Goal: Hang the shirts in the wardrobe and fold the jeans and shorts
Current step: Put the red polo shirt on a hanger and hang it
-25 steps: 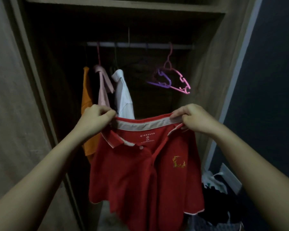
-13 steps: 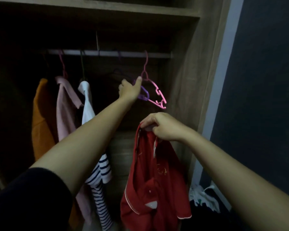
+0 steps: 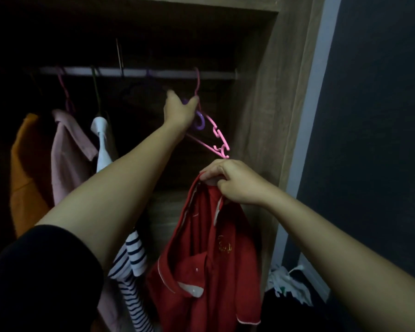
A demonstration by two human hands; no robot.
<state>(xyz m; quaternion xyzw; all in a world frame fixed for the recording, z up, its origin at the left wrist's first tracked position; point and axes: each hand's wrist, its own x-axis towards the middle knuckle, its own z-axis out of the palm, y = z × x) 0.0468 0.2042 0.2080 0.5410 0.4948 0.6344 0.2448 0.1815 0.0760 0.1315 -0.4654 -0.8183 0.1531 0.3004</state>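
Inside the wardrobe (image 3: 268,97), a rail (image 3: 139,72) carries three shirts already hung at the left and two empty hangers at the right. Below the rail hangs the red shirt (image 3: 209,257), bunched and gripped at the collar by the right hand (image 3: 233,182), fingers closed. The left hand (image 3: 179,110) reaches up and curls around the neck of the pink hanger (image 3: 217,137) — a purple hanger (image 3: 199,121) sits just beside it. Advice: lift only the pink hook clear of the rail, then feed one hanger arm through the collar — keep the collar held open.
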